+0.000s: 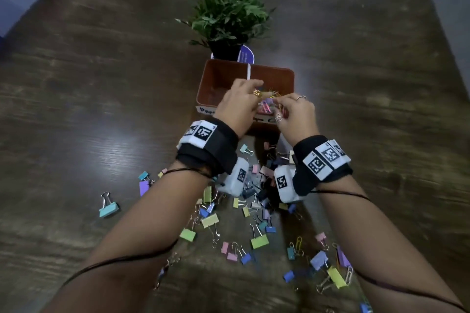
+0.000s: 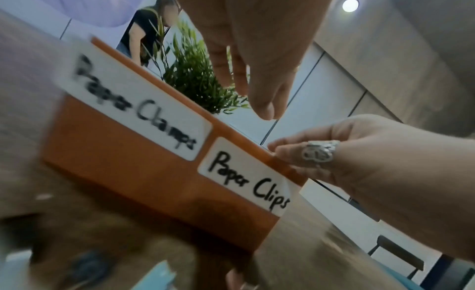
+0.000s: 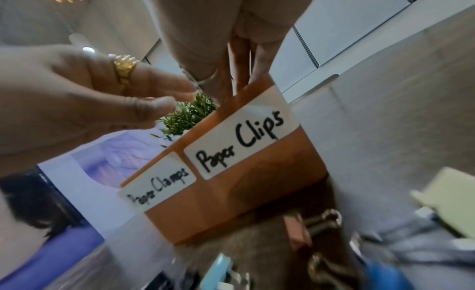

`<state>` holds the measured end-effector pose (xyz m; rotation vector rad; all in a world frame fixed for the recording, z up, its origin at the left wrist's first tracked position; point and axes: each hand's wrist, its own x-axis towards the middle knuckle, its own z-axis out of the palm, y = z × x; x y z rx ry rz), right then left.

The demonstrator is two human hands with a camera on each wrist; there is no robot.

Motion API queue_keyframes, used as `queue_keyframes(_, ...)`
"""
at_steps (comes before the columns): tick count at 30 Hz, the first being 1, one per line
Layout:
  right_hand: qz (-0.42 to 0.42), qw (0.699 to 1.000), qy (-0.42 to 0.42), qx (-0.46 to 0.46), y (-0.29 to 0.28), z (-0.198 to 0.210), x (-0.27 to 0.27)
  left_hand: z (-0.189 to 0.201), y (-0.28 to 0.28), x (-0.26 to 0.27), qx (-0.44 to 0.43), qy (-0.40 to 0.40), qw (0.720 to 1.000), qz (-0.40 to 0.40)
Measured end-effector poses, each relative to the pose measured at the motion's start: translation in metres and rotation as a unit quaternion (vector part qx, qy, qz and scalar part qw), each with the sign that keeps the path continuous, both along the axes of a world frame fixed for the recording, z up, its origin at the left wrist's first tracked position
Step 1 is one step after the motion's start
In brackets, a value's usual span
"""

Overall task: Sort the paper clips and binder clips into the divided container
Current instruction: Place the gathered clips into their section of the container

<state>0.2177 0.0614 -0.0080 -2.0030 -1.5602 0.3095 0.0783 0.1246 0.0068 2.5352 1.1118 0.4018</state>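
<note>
An orange divided container (image 1: 218, 76) with a white divider (image 1: 248, 71) stands mid-table; its front labels read "Paper Clamps" (image 2: 133, 109) and "Paper Clips" (image 2: 246, 182). Both hands hover over its near right compartment. My left hand (image 1: 254, 89), wearing a gold ring, has its fingers loosely extended and nothing plainly between them. My right hand (image 1: 279, 104) has curled fingers that pinch gold paper clips (image 1: 274, 95). Pink paper clips (image 1: 265, 107) show just below the hands. Coloured binder clips (image 1: 259, 240) and a few paper clips (image 1: 298, 242) lie scattered on the table under my wrists.
A potted green plant (image 1: 229, 12) stands right behind the container, with a purple tag (image 1: 246, 54) beside its pot. A lone blue binder clip (image 1: 108, 208) lies to the left. The dark wooden table (image 1: 89, 84) stretches to both sides.
</note>
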Motion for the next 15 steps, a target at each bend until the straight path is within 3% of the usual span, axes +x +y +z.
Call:
queue_keyframes(3, 0.010, 1.000, 0.005, -0.010, -0.030, -0.007, -0.014, 0.003, -0.033, -0.049, 0.028, -0.006, 0.999, 0.019)
queue_keyframes(9, 0.072, 0.989, 0.012, -0.130, -0.097, -0.029, -0.047, -0.034, -0.102, -0.160, -0.156, 0.116, 0.978, 0.077)
queue_keyframes(12, 0.109, 0.974, 0.020, -0.200, -0.124, -0.040, -0.060, -0.049, -0.124, -0.184, -0.213, 0.174, 0.957, 0.096)
queue_keyframes(15, 0.129, 0.957, -0.027, -0.257, -0.142, -0.044, -0.066, -0.055, -0.140, -0.186, -0.197, 0.183, 0.954, 0.132)
